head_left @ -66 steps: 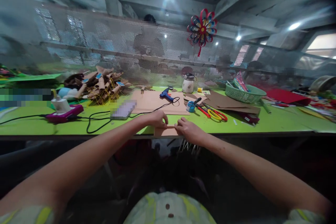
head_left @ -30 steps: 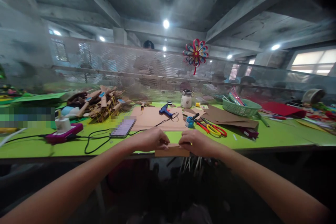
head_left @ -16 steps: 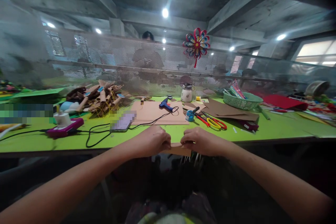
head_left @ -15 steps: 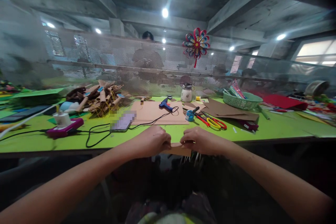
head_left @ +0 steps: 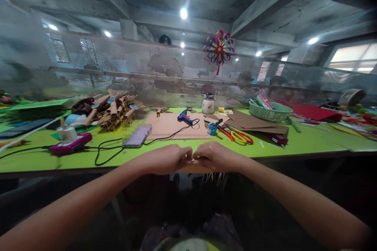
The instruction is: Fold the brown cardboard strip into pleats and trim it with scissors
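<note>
Between my hands, at the table's front edge, is a small piece of brown cardboard (head_left: 193, 169). My left hand (head_left: 172, 159) is closed on its upper edge from the left. From the right, my right hand (head_left: 216, 157) pinches the same edge, and the fingertips of both hands nearly meet. Most of the piece is hidden under the fingers. Just beyond the hands lie flat cardboard sheets (head_left: 165, 127), with a blue glue gun (head_left: 185, 117) on top. To the right of the sheets stand a small blue jar (head_left: 212, 128) and scissors with red and yellow handles (head_left: 239, 137).
A phone (head_left: 137, 136) and a purple power strip (head_left: 70, 144) with black cables lie on the left. Behind them is a heap of cardboard rolls (head_left: 114, 111). A green basket (head_left: 271, 113) and a white jar (head_left: 208, 104) stand farther back. A person (head_left: 165, 62) is behind the mesh screen.
My right hand has moved left along the cardboard's edge, so both hands are now closer together. Less of the cardboard shows. The view has shifted slightly.
</note>
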`<act>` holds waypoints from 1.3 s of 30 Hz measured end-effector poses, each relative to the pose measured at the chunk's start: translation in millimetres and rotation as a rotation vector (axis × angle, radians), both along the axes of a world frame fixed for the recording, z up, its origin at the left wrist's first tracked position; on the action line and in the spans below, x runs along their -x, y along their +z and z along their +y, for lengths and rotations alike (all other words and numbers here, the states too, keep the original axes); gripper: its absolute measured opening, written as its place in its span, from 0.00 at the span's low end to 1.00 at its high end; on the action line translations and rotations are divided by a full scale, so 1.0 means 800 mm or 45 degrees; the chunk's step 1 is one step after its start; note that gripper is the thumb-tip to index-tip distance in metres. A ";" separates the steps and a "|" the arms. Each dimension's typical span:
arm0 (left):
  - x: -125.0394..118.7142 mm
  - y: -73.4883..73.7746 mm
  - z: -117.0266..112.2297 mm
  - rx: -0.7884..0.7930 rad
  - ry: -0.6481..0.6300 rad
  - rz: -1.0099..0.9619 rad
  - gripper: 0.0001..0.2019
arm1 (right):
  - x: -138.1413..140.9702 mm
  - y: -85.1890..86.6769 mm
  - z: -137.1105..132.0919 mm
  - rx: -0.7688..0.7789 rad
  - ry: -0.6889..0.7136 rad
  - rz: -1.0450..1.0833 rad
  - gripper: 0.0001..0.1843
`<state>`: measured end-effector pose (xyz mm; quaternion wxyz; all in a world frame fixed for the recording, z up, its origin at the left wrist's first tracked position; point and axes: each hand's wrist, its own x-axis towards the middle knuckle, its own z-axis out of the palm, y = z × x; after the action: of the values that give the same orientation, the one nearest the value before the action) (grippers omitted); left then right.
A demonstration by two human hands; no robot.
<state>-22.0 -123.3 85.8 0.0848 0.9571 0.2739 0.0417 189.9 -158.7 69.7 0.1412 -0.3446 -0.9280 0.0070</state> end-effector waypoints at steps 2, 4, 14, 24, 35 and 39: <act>0.003 0.001 0.002 0.085 0.023 0.036 0.10 | -0.001 0.000 0.003 0.019 0.034 0.026 0.09; 0.003 0.002 0.004 0.121 0.007 0.034 0.10 | -0.003 0.000 0.006 0.052 0.037 0.023 0.10; -0.008 -0.009 0.019 0.007 0.040 -0.046 0.13 | -0.019 -0.012 0.030 0.205 -0.013 0.132 0.12; 0.010 -0.018 0.026 0.506 0.078 -0.101 0.13 | -0.029 -0.009 0.029 0.381 -0.062 0.175 0.15; 0.015 -0.026 0.038 0.617 -0.020 -0.193 0.17 | -0.057 -0.006 0.025 0.630 -0.154 0.253 0.20; 0.011 -0.029 0.052 0.827 -0.040 -0.159 0.20 | -0.052 -0.013 0.018 0.662 -0.251 0.373 0.21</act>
<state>-30.6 -81.7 62.9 0.4028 0.8798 0.2523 0.0093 231.8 -144.1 59.6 0.1807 -0.4528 -0.8270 0.2800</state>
